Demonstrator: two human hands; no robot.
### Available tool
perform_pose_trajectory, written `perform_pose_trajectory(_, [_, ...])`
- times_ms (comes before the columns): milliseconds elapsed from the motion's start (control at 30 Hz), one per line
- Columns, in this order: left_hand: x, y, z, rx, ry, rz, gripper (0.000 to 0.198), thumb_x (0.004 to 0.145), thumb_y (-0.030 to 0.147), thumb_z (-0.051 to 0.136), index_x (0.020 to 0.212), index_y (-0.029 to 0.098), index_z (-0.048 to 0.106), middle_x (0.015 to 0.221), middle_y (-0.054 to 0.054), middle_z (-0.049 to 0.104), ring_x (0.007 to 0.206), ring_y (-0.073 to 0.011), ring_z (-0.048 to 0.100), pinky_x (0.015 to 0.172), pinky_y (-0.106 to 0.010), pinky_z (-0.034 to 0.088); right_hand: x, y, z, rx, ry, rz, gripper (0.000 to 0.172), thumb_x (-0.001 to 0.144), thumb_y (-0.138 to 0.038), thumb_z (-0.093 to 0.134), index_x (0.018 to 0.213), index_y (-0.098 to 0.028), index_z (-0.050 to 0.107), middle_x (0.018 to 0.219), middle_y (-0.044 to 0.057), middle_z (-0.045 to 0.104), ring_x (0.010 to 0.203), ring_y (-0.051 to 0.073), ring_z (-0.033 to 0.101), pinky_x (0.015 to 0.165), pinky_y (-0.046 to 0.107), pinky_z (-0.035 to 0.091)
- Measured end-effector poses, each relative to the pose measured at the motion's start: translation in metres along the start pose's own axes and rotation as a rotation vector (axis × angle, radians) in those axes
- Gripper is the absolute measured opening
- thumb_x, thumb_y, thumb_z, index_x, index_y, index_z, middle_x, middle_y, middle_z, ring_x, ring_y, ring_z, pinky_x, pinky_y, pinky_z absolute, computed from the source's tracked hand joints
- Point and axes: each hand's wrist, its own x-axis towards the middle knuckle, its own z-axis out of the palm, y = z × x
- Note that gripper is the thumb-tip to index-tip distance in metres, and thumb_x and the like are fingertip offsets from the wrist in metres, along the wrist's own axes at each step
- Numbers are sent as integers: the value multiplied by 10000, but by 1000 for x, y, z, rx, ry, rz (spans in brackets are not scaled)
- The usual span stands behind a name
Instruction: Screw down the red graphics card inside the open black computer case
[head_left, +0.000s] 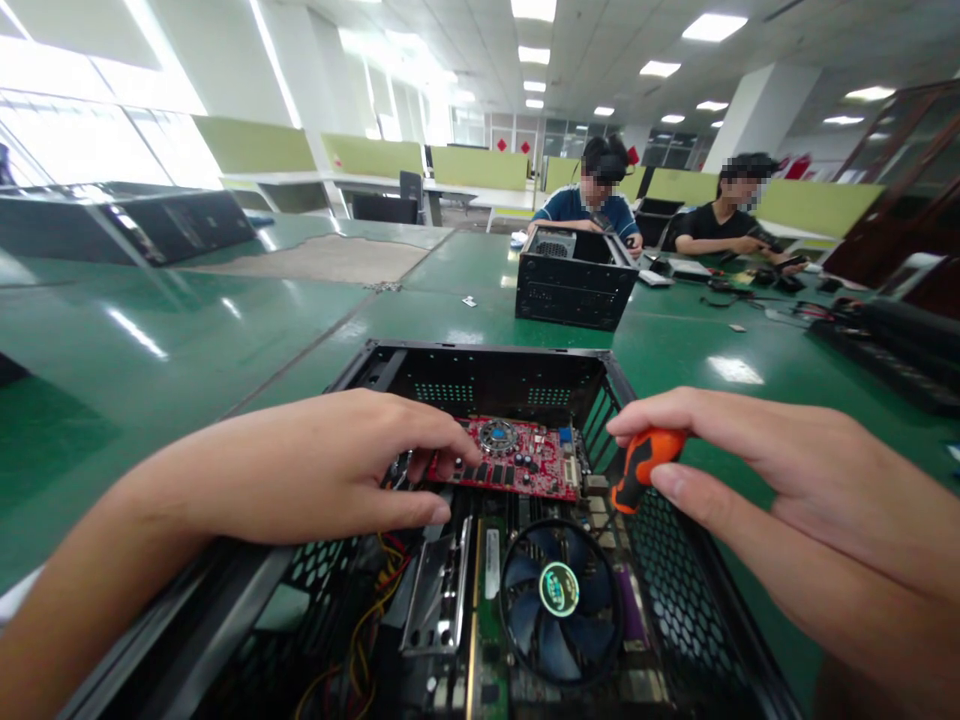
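My left hand [352, 465] reaches over the left wall of a black computer case [487, 350]. Its thumb and fingers are apart, with the fingertips over the left end of a red graphics card [536, 455]; whether they press on it I cannot tell. In my right hand [757, 480] is an orange and black screwdriver [646, 468], pinched by its handle and tilted down at the card's right end. Its tip is hard to make out. Closer to me sit a round cooling fan [559, 590] and a green memory module [491, 610].
Loose yellow and red wires [375, 610] run along the case's left side, beside a metal bracket [439, 590]. Across the green table [420, 320] stands another black case [574, 285], with two people behind. Another case [135, 225] lies far left; cables [750, 295] lie right.
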Motion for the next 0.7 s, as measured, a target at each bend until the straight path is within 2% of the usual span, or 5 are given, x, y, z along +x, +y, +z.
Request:
perform_pose_trajectory(200, [-2, 2, -1, -2, -4, 0, 305, 1060, 489, 853, 1304, 347, 968, 1180, -42, 1005, 1047, -332, 929, 915, -417, 654, 1, -7, 0, 32, 35, 4, 406, 1129, -449, 915, 1527, -389, 969, 1163, 83, 1019, 1240, 463, 992, 1017, 530, 862])
perform_pose_trajectory(700, [0, 4, -1, -6, 3, -2, 331, 1064, 507, 831, 1308, 341, 979, 1174, -33, 1013, 1045, -326, 931, 903, -404, 650, -7, -7, 0, 24, 65, -24, 460, 1121, -554, 955, 1561, -420, 967, 1160, 78, 1028, 1219, 485, 1006, 926, 521, 887])
